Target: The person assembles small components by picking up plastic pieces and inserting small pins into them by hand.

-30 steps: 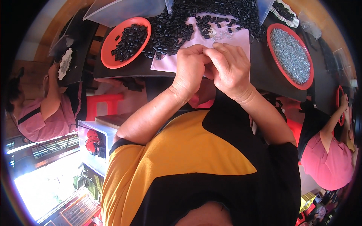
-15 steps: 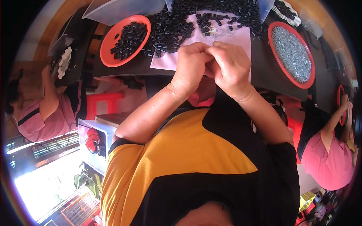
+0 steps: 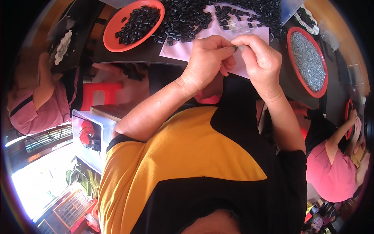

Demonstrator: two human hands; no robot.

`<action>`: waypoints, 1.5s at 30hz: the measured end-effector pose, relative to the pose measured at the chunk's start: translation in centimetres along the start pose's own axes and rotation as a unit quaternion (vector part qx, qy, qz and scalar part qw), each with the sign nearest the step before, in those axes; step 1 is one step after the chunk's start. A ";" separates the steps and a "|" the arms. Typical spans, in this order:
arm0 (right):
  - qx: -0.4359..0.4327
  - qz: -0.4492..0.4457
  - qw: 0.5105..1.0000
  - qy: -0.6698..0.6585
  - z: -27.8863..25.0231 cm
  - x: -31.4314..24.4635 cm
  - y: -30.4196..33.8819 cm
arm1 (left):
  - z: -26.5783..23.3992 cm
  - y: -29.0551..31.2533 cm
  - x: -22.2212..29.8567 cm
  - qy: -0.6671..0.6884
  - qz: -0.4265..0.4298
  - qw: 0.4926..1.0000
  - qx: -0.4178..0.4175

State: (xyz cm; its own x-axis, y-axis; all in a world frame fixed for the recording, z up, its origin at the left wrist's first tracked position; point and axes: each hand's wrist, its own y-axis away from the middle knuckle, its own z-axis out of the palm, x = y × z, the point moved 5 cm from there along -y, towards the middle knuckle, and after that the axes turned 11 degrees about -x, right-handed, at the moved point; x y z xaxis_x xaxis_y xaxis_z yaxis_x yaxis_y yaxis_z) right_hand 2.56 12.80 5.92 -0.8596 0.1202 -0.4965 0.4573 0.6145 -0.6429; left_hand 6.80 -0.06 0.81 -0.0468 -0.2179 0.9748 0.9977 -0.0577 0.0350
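Observation:
Above the near edge of the table, my left hand (image 3: 210,58) pinches a small black part (image 3: 235,48) between thumb and forefinger, its other fingers curled. My right hand (image 3: 260,58) meets it from the right, thumb and forefinger pinched close to that part; whatever these fingertips hold is too small to make out. Beneath both hands lies a pink cloth (image 3: 177,52). Loose black plastic pieces (image 3: 183,23) are heaped across its far side, and a few small transparent pieces (image 3: 243,28) lie on it.
An orange bowl (image 3: 111,37) of black pieces stands left, another orange bowl (image 3: 324,84) of small shiny pieces right. Transparent bins (image 3: 292,11) stand behind. One person in pink (image 3: 41,105) sits at left, another (image 3: 331,171) at right. A red stool (image 3: 99,90) is below the table.
My hands have drawn slightly apart, the right one shifting right and turning, so the black part between the fingertips now shows. The whole view has shifted a little.

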 end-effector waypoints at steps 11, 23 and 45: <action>-0.039 -0.015 0.996 0.077 0.3 -1.0 -1.3 | 0.2 0.2 -0.3 0.044 0.028 0.999 0.014; -0.029 0.028 0.992 0.116 1.4 -1.5 -1.7 | 0.3 0.6 -0.2 0.072 0.046 0.993 0.084; -0.073 -0.083 0.981 0.158 1.5 -2.5 -2.6 | 0.1 1.0 -0.4 0.007 0.082 0.990 0.117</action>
State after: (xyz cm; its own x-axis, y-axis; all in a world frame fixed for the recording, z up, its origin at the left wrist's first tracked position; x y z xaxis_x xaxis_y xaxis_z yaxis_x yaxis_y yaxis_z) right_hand 3.83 9.73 7.94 -0.9581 0.2297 -0.1713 0.2864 0.7489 -0.5976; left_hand 7.82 0.04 0.47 0.1167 -0.2193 0.9686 0.9759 0.2063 -0.0709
